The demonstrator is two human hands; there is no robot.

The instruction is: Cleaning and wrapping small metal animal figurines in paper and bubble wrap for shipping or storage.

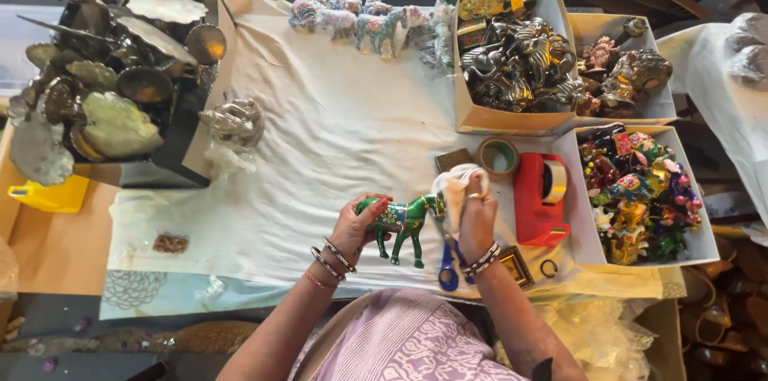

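Here I have the green painted horse figurine (404,222) between both hands, held just above the white cloth (336,133) that covers the tabletop. My left hand (354,225) closes its grip around the rump and hind end. My right hand (477,217) presses a bunched white rag (453,186) against the horse's head, fingers curled shut over cloth and muzzle together.

The figurine looks stiff and hollow-light, I judge, with a glossy painted coat that may slip under dry fingers. Its four thin legs hang free below the body and look like the weakest parts, so I keep my hold on the barrel and rump, never on the legs or the neck. The rag is soft and gives way, which spares the paint.

Just below the horse lie blue-handled scissors (448,267), partly under my right wrist. To the horse's right stands a red tape dispenser (536,205), and beyond it a white box of many-coloured figurines (640,193). Above and right of the horse sits a roll of tape (498,155). Far above it a row of pale painted animals (360,22) lines the cloth's far edge.
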